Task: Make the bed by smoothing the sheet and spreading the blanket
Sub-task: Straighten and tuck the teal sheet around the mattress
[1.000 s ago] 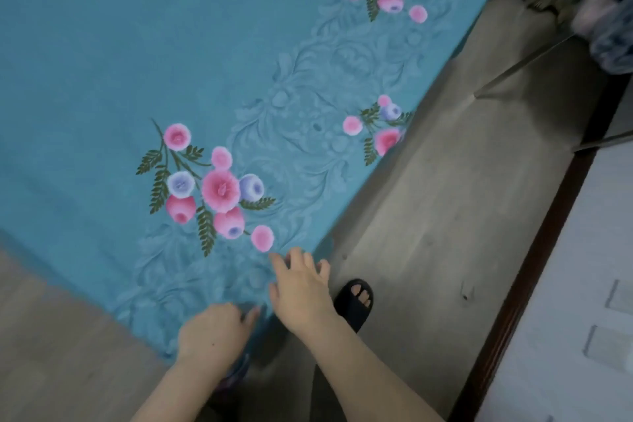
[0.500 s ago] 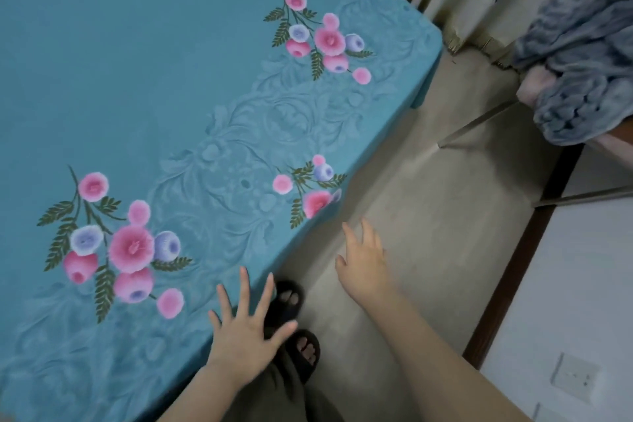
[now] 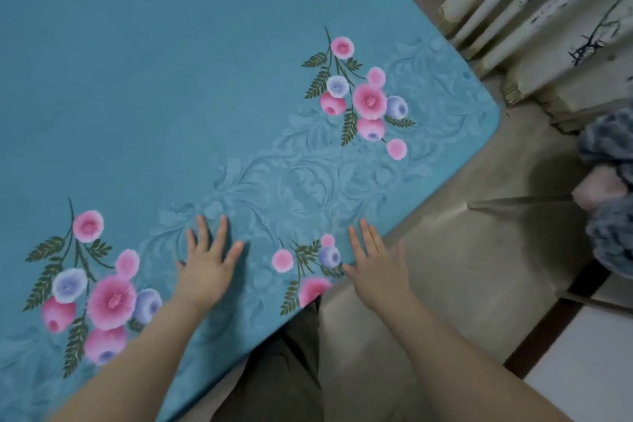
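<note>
A teal sheet [image 3: 171, 86] with pink and purple flower prints and an embossed leafy border covers the bed and lies flat. My left hand [image 3: 207, 264] rests palm down on the border near the bed's side edge, fingers spread. My right hand [image 3: 376, 267] is flat with fingers apart at the very edge of the sheet, partly over the floor. A grey-blue knitted blanket [image 3: 613, 188] is heaped at the far right, apart from the bed and cut off by the frame.
Pale floor [image 3: 462, 267] runs along the bed's right side. Cream curtains [image 3: 548, 10] with dark branch prints hang past the bed's far corner. A thin metal leg [image 3: 513, 204] juts out under the blanket heap. A dark skirting strip [image 3: 555, 325] meets white wall at lower right.
My view has shifted along the bed toward its far corner. Both hands left the near corner of the sheet and now lie flat on its side border, further along.
</note>
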Demonstrator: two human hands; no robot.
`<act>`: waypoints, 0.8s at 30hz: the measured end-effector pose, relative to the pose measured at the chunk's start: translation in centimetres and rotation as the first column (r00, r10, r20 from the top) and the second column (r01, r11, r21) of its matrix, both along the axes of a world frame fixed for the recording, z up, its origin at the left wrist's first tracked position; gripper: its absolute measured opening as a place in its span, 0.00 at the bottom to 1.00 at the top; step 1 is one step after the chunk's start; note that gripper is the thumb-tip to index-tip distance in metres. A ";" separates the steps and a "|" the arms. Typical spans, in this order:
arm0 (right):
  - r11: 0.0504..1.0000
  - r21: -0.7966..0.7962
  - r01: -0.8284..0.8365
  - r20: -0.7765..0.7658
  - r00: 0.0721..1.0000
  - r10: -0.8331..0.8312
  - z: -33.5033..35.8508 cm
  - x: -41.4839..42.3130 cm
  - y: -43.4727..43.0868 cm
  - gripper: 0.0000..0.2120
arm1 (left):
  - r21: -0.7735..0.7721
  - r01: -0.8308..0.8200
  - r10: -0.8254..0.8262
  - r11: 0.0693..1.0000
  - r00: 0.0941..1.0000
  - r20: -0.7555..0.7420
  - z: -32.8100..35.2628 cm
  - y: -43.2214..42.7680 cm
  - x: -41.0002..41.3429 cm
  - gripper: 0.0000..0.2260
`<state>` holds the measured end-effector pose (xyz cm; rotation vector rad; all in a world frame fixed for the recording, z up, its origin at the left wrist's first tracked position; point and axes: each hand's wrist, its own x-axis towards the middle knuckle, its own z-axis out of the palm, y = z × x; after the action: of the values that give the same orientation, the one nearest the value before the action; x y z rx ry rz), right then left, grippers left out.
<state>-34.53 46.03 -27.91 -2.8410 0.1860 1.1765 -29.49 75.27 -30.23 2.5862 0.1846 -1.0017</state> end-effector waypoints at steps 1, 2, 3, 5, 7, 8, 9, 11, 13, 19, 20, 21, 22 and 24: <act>0.999 -0.014 -0.047 -0.032 0.998 0.046 0.3 0.1 -1.0 0.34 | -0.014 0.026 -0.026 1.000 0.999 -0.032 0.1 -2.0 0.9 0.27; 0.998 0.004 -0.065 -0.081 0.995 0.065 0.8 0.3 -1.7 0.34 | -0.045 0.058 -0.060 0.997 0.997 -0.055 0.3 -4.2 1.6 0.27; 0.997 0.038 -0.067 -0.138 0.988 0.072 1.1 0.9 -2.1 0.35 | -0.088 0.091 -0.098 0.992 0.993 -0.069 0.6 -6.6 2.1 0.27; 0.991 0.118 -0.056 -0.246 0.966 0.084 1.9 2.8 -2.5 0.34 | -0.181 0.176 -0.196 0.968 0.976 -0.096 1.1 -11.4 3.0 0.26; 0.983 0.184 0.024 -0.299 0.954 0.032 3.1 5.8 -2.8 0.28 | -0.268 0.256 -0.300 0.929 0.944 -0.136 1.8 -15.7 3.6 0.25; 0.976 0.191 0.101 -0.251 0.967 -0.051 3.7 7.4 -3.2 0.22 | -0.322 0.270 -0.333 0.907 0.929 -0.160 2.2 -17.4 3.9 0.24; 0.964 0.190 0.185 -0.151 0.976 -0.157 4.2 8.9 -4.0 0.18 | -0.391 0.240 -0.334 0.889 0.923 -0.192 2.7 -18.9 4.3 0.23; 0.939 0.204 0.276 0.068 0.953 -0.295 4.5 11.5 -6.8 0.16 | -0.510 0.133 -0.291 0.850 0.925 -0.245 3.4 -21.1 5.3 0.23; 0.956 0.181 0.232 0.200 0.943 -0.267 3.7 13.3 -11.1 0.24 | -0.518 0.146 -0.271 0.843 0.946 -0.176 3.8 -22.5 6.5 0.24; 0.970 0.098 0.222 0.028 0.974 -0.226 -0.4 13.6 -25.5 0.28 | -0.389 0.074 -0.075 0.918 0.997 0.012 2.2 -25.5 9.7 0.27; 0.982 0.108 0.157 0.075 0.983 -0.165 -0.6 13.0 -27.2 0.29 | -0.337 0.049 -0.056 0.940 0.998 -0.009 1.8 -26.5 9.9 0.25; 0.990 0.107 0.091 0.118 0.988 -0.104 -0.6 12.2 -28.6 0.30 | -0.274 0.026 -0.040 0.962 0.998 -0.046 1.6 -27.8 10.0 0.25; 0.992 0.111 0.060 0.141 0.987 -0.075 -0.6 11.4 -30.0 0.31 | -0.215 -0.002 -0.016 0.977 0.996 -0.083 1.4 -29.4 10.0 0.25; 0.982 0.144 0.120 0.154 0.978 -0.142 -0.1 9.9 -32.7 0.31 | -0.119 0.014 -0.029 0.993 0.992 -0.125 1.3 -33.1 9.7 0.25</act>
<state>-24.58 13.28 -28.01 -2.7429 0.2705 0.8911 -19.79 42.19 -28.98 2.4249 0.1255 -1.1494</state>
